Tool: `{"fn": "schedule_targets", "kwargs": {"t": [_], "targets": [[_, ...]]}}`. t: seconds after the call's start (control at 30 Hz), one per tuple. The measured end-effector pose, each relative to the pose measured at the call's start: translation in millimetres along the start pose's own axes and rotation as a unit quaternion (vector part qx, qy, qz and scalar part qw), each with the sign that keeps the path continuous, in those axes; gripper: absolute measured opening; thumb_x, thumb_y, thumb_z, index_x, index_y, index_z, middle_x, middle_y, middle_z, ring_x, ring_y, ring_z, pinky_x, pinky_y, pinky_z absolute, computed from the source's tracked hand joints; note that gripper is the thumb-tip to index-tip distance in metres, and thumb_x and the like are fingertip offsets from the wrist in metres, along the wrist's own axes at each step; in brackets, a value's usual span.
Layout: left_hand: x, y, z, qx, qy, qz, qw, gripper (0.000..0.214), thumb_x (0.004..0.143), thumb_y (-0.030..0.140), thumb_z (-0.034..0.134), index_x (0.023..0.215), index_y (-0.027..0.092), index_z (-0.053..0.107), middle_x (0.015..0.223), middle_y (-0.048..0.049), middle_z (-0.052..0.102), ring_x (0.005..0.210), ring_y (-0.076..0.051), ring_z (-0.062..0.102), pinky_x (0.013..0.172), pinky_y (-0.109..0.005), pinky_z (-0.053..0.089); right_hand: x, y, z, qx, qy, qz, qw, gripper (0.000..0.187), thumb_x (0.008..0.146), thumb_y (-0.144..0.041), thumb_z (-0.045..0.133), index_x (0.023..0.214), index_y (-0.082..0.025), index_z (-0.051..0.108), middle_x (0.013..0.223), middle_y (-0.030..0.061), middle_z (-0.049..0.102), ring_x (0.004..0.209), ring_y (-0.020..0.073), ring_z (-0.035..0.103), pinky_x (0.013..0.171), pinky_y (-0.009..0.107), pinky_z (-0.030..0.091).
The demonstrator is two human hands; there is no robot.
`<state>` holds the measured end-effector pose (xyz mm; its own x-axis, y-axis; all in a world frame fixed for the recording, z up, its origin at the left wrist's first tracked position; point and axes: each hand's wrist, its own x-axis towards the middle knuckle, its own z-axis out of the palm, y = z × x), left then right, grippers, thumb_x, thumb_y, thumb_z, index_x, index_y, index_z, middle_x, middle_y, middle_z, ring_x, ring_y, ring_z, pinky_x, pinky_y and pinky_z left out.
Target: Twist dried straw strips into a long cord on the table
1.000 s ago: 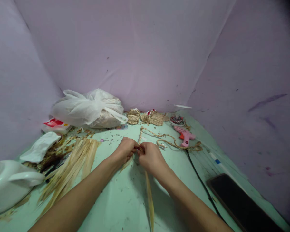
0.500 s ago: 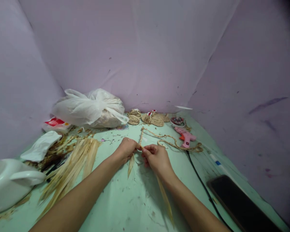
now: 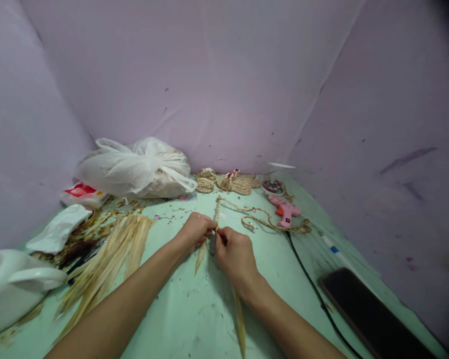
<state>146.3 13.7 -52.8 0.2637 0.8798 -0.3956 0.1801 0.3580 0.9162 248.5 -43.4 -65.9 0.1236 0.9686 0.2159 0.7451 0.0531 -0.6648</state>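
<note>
Where the pale green table [image 3: 179,319] reaches the far left, a white pot [image 3: 11,289] sits beside a fanned bundle of dried strips [image 3: 112,254], lying within easy reach. Behind it rests a stuffed plastic bag [image 3: 134,167]. At centre, the left hand [image 3: 194,232] is closed, its fingertips pinching the near end of a thin braid [image 3: 217,212] that lies flat and runs away across the table, seemingly to keep it from loosening. Touching it, the right hand [image 3: 235,254] is closed around a long strip [image 3: 240,319] trailing back towards the person. Further right lie a pink glue gun [image 3: 284,209], its black cable [image 3: 310,284] and a dark phone [image 3: 370,314].
</note>
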Motion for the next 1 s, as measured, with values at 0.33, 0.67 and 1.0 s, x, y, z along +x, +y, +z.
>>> {"fn": "schedule_targets", "kwargs": {"t": [0.33,0.67,1.0], "targets": [[0.6,3.2,-9.4,0.001,-0.008,-0.014,1.000,0.017,0.057,0.022,0.056,0.052,0.017,0.041,0.035,0.0096,0.024,0.028,-0.002,0.015,0.031,-0.019,0.006,13.0,6.7,-15.5,0.062,0.040,0.018,0.997,0.031,0.079,-0.036,0.042,0.063,-0.018,0.062,0.056,0.0027,0.060,0.051,0.0128,0.049,0.051,0.023,0.031],[3.3,3.6,-13.4,0.020,-0.028,-0.015,0.999,0.015,0.056,0.025,0.056,0.055,0.016,0.045,0.037,0.0090,0.026,0.028,-0.002,0.016,0.031,-0.018,0.006,43.2,4.3,-19.4,0.059,-0.054,0.065,0.995,0.016,0.070,-0.018,0.047,0.074,-0.016,0.063,0.073,0.0057,0.064,0.069,0.0168,0.056,0.060,0.025,0.037],[5.9,9.1,-18.1,0.119,-0.070,0.044,0.989,0.019,0.059,0.028,0.055,0.055,0.011,0.058,0.033,0.0062,0.033,0.031,-0.003,0.019,0.035,-0.019,0.011,44.0,13.7,0.3,0.373,-0.206,0.200,0.882,0.016,0.066,-0.021,0.049,0.051,-0.016,0.047,0.036,-0.0082,0.030,0.029,0.0030,0.017,0.032,0.020,0.008]]}}
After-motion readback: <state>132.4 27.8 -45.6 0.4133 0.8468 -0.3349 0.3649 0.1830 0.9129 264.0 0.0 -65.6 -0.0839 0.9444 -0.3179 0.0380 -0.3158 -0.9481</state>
